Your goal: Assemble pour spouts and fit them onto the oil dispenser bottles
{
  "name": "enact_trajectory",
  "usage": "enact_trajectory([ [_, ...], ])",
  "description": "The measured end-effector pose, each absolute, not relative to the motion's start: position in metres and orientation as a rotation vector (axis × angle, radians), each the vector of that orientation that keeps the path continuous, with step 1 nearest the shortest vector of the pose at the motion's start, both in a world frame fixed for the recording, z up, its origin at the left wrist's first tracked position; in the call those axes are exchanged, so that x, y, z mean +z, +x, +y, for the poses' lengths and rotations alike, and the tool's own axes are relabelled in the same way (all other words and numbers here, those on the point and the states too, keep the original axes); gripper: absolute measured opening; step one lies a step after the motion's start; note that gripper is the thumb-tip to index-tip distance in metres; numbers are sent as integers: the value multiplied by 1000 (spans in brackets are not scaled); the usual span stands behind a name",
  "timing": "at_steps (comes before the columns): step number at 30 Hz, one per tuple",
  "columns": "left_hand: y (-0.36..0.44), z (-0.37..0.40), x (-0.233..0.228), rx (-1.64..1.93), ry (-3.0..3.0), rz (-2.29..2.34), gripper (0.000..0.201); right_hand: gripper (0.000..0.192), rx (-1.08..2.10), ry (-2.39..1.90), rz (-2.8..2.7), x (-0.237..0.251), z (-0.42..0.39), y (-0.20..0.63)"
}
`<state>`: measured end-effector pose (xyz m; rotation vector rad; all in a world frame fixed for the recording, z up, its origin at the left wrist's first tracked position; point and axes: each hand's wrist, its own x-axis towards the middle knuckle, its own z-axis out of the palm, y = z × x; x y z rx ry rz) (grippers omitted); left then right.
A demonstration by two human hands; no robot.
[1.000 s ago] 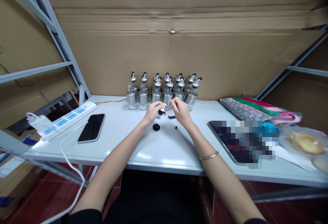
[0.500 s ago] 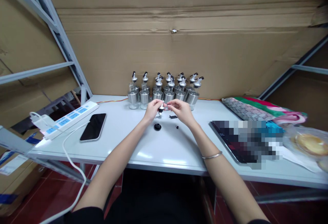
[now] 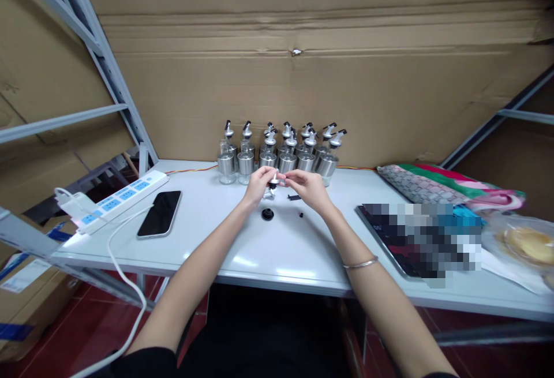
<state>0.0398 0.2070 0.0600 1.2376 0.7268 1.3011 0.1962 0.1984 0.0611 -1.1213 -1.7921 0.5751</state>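
Note:
My left hand (image 3: pixel 259 187) is closed on a small silver pour spout (image 3: pixel 274 181) with a dark lower part. Fingertips of my right hand (image 3: pixel 308 186) are pinched together at the spout's right side; whatever they hold is too small to make out. Just below lies another silver piece (image 3: pixel 269 194), partly behind the left fingers. A black lever-like strip (image 3: pixel 294 197) rests under my right hand. Nearer to me are a round black stopper (image 3: pixel 267 214) and a tiny black part (image 3: pixel 301 214). Behind the hands stand several glass-and-steel bottles (image 3: pixel 287 163), most topped with silver spouts.
On the left are a white power strip (image 3: pixel 125 199), a phone (image 3: pixel 160 214) and a white cable (image 3: pixel 113 257). To the right lie a tablet (image 3: pixel 381 239), a colourful cloth bundle (image 3: pixel 450 187) and bagged food (image 3: pixel 526 244). Cardboard (image 3: pixel 242 83) walls the back of the table.
The view has shifted slightly. Both hands stay together at the spout, with only a slight change in the right fingers.

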Motion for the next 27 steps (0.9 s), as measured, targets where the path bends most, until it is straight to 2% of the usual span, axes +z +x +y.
enact_trajectory([
  [3, 41, 207, 59, 1312, 1240, 740, 21, 14, 597, -1133, -1851, 62, 199, 198],
  [9, 39, 209, 60, 1369, 1228, 808, 20, 6, 376, -1282, -2060, 65, 202, 209],
  [14, 37, 210, 61, 1396, 1208, 828, 17, 6, 551, -1520, -2136, 64, 202, 222],
  [18, 37, 210, 61, 1406, 1201, 825, 16, 8, 575, -1687, -2196, 65, 201, 228],
  [23, 35, 212, 62, 1425, 1192, 828, 16, 9, 772, -1768, -2296, 65, 199, 230],
  [27, 34, 212, 63, 1433, 1195, 837, 17, 7, 812, -1773, -2289, 65, 198, 230],
])
